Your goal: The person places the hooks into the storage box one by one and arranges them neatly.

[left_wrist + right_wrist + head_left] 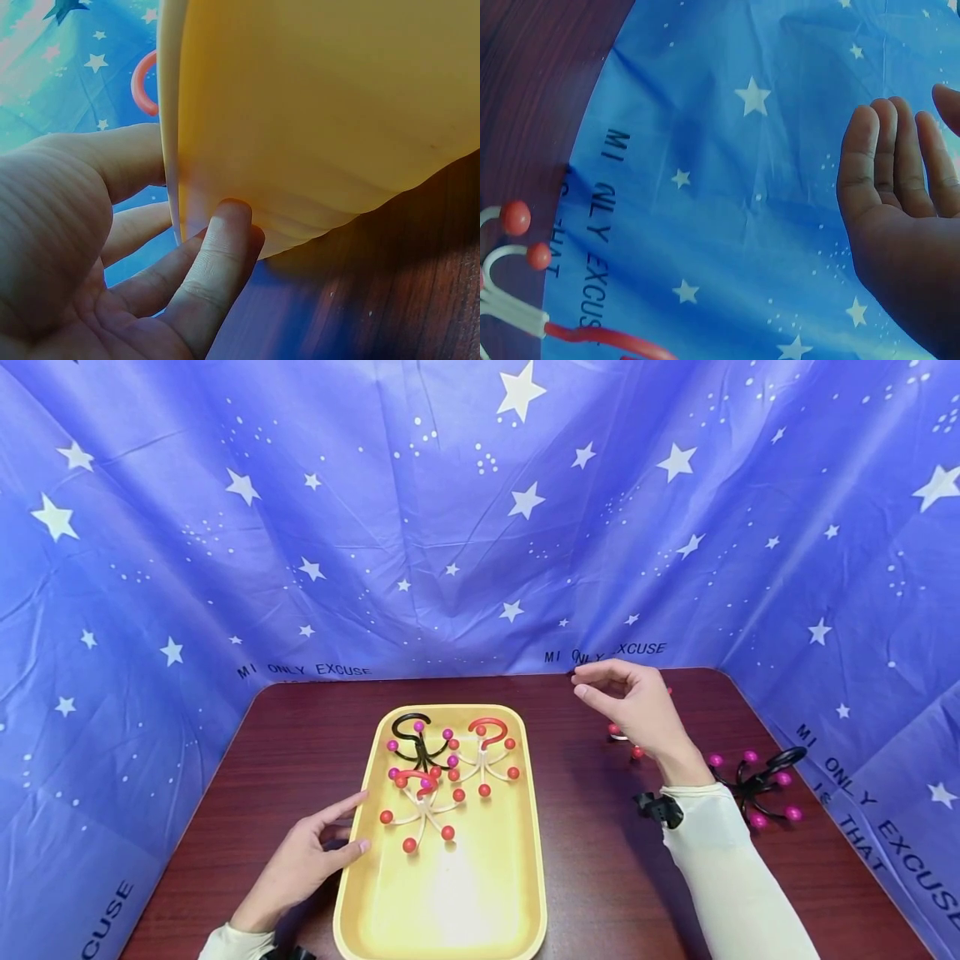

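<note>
My left hand [303, 860] grips the left rim of a yellow tray [531, 860], some of its fingers [214, 259] against the tray's outer wall. Inside the tray's far half lie three multi-prong hanger hooks with ball tips: a black one [420, 752] with magenta balls, a white one [482, 760] with a red hook, and a similar white one [423, 810] nearer me. My right hand [637, 702] is raised over the table's far right, holding nothing, fingers loosely bent. Beneath it, partly hidden, lies another white hanger hook [514, 307] with red balls and a red hook.
To the right of my right forearm, a black hanger hook [753, 789] with magenta balls lies near the right edge of the dark wooden table [592, 877]. A blue star-printed curtain [450, 527] hangs round the table's back and sides.
</note>
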{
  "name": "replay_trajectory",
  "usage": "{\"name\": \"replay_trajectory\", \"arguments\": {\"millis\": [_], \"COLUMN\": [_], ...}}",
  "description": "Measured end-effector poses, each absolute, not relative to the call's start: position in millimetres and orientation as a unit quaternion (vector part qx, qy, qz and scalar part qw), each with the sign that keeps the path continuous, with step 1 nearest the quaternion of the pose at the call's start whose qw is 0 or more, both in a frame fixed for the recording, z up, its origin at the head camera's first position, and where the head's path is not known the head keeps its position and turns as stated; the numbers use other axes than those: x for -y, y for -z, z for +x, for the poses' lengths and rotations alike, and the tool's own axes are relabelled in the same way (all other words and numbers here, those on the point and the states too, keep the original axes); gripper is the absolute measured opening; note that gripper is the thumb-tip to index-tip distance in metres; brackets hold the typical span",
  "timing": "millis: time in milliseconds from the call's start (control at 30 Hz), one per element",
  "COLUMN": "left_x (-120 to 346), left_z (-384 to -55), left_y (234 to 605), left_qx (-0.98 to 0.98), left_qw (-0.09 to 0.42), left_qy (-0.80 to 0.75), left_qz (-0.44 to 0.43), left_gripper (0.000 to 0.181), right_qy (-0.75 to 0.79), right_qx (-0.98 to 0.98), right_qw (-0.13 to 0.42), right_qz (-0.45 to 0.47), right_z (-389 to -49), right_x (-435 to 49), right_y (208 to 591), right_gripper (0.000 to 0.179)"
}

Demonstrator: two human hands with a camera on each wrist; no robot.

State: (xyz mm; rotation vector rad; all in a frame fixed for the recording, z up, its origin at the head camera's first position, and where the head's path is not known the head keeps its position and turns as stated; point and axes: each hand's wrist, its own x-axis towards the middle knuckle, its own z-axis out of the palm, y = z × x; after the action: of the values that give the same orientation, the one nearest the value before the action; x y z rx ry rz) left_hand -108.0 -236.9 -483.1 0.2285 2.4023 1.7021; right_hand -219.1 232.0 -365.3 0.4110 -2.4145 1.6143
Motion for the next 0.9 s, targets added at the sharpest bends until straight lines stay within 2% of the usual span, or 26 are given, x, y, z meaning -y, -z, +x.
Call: {"name": "replay_trajectory", "arguments": {"millis": [900], "left_x": [236.6], "left_z": [-108.4], "left_y": [481.8], "left_qx": [-0.805], "left_qw": [0.106], "left_qy": [-0.58], "left_qz": [0.065], "left_gripper": [0.07], "right_qy": [-0.552], "right_qx": [0.813], "right_qw": [0.172], "right_qz": [0.07], "right_z": [-227.5], "right_x": [-298.7], "right_y": [372.6], "right_gripper": [0.032]}}
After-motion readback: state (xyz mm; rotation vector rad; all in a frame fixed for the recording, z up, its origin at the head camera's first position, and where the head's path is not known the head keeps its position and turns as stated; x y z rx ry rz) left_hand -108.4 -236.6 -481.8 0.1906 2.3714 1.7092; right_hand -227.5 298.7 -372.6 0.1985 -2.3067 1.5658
